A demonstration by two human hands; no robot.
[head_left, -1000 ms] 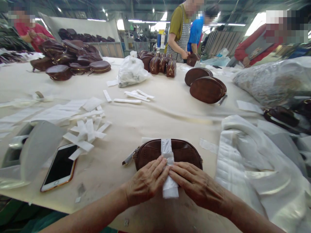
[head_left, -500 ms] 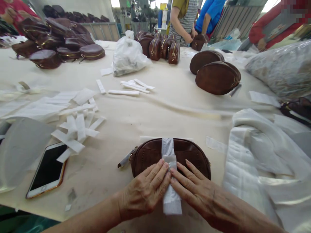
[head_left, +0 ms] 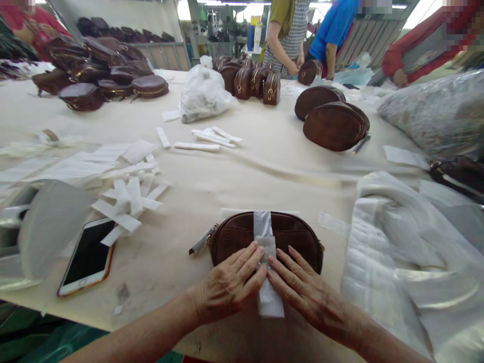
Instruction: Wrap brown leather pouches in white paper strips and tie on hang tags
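A dark brown leather bag (head_left: 234, 234) lies in front of me, its wrapped zipper pull (head_left: 202, 241) sticking out at the left. Across its middle runs a whitish wrapping strip (head_left: 271, 305), which hangs over the near edge of the bag. My left hand (head_left: 230, 280) rests flat on the strip and the bag from the left, fingers stretched out. From the right, my right hand (head_left: 302, 282) presses down with fingers spread, its fingertips at the strip's edge. The fingertips of both hands nearly meet over the strip.
Left are a phone (head_left: 88, 257), loose white strips (head_left: 128, 199) and a tape roll (head_left: 49, 227). Plastic sleeves (head_left: 372, 242) lie right. Beyond are two brown bags (head_left: 335, 126), a white plastic bag (head_left: 206, 93) and a heap of bags (head_left: 109, 65). Co-workers (head_left: 285, 40) stand across the table.
The view has shifted slightly, so the table's things appear a little displaced. Both hands stay pressed on the strip over the bag, with hardly any movement.
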